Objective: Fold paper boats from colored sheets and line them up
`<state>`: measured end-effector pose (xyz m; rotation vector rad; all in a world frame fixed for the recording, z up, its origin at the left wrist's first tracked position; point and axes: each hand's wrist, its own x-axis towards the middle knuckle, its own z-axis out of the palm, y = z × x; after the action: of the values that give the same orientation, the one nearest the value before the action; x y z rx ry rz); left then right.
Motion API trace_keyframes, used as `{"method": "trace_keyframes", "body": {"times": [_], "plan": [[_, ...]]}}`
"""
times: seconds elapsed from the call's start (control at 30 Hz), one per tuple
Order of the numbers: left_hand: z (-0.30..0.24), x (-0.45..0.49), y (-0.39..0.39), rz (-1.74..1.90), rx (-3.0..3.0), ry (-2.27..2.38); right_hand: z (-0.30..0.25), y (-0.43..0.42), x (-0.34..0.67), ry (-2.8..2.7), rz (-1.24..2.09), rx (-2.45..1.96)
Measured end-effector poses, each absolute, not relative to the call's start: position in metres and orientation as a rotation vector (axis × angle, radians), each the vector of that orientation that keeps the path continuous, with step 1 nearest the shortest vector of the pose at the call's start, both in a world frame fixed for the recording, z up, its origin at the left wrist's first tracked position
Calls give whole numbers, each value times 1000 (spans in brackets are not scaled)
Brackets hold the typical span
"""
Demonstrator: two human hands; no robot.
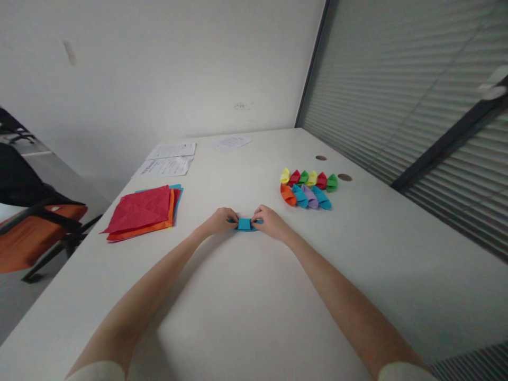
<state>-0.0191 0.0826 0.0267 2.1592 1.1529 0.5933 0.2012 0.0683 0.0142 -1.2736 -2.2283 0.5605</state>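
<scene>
A small folded blue paper piece (244, 224) lies on the white table (246, 296) in front of me. My left hand (220, 220) pinches its left end and my right hand (270, 221) pinches its right end, fingers closed on the paper. Both forearms stretch out over the table toward it. Most of the paper's ends are hidden under my fingertips.
A stack of coloured paper sheets (143, 211), red on top, lies to the left. Several finished folded paper shapes (307, 188) in mixed colours sit in two rows to the right. Printed sheets (169, 161) lie at the far side. An orange chair (35, 233) stands left of the table.
</scene>
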Motion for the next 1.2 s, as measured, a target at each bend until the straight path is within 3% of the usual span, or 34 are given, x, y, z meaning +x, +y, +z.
{"method": "trace_keyframes", "body": {"times": [0.3,0.53,0.87,1.0,1.2], "plan": [[20,-21,86,602,2167,1132,0,69,199,-2202,461,-1303],[9,-22,90,660,2052,1188,-5,71,198,-2039,693,-1193],[7,-20,90,712,2065,1237,-6,71,199,-2128,441,-1423],[9,-18,90,721,1910,1232,-10,71,201,-2098,467,-1288],[14,-10,84,1028,1552,1221,-10,67,200,-1963,458,-985]]}}
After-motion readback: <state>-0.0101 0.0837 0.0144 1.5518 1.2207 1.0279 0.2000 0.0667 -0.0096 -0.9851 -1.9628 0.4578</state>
